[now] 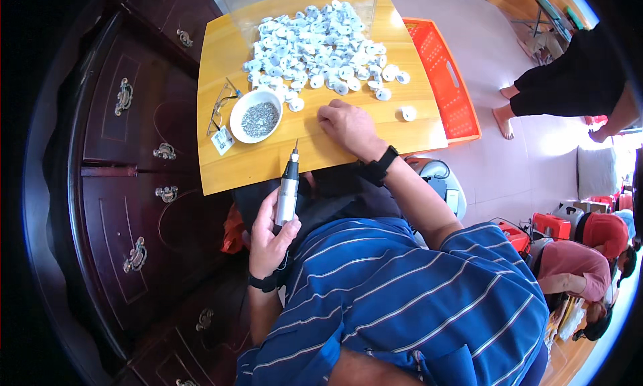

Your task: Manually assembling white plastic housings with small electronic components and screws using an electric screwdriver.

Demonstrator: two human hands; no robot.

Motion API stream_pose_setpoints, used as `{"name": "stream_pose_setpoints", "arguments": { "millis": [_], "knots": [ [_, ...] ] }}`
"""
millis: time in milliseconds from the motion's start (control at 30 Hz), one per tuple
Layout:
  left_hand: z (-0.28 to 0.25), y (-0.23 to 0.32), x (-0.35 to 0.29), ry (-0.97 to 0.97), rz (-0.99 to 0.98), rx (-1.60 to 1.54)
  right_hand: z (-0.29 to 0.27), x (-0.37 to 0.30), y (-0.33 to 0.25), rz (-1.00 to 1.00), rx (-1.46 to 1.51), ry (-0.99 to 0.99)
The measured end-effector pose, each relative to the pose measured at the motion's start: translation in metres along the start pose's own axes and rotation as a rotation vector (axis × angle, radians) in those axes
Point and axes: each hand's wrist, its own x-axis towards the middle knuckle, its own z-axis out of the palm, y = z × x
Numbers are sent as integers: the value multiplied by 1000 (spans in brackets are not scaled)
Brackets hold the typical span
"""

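In my left hand [270, 242], an electric screwdriver [288, 197] with a silver and black body points its thin bit up toward the table's near edge. The fingers and thumb wrap its grip. My right hand [349, 126] rests on the wooden table with its fingers curled down; whatever they hold, if anything, is hidden. To the left of it stands a white bowl [236, 123] full of small metal screws [260, 119]. Behind both lies a heap of small round white plastic parts [315, 44]. One single white part [408, 113] sits apart, right of my right hand.
Glasses [220, 111] and a white tag [222, 141] lie left of the bowl. A clear plastic bin [234, 4] stands at the table's far side. An orange crate [450, 84] is beside the table's right edge, dark drawers [120, 151] at left. Other people are at right.
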Motion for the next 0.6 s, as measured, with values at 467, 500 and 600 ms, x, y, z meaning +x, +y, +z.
{"name": "stream_pose_setpoints", "arguments": {
  "millis": [467,500,600],
  "knots": [
    [0,3,-2,22,-11,23,-77,-42,23,189,205,389],
    [0,2,-2,7,-2,23,-85,-49,35,217,74,424],
    [1,-1,1,-12,17,44,-102,-70,71,335,-150,403]
  ]
}}
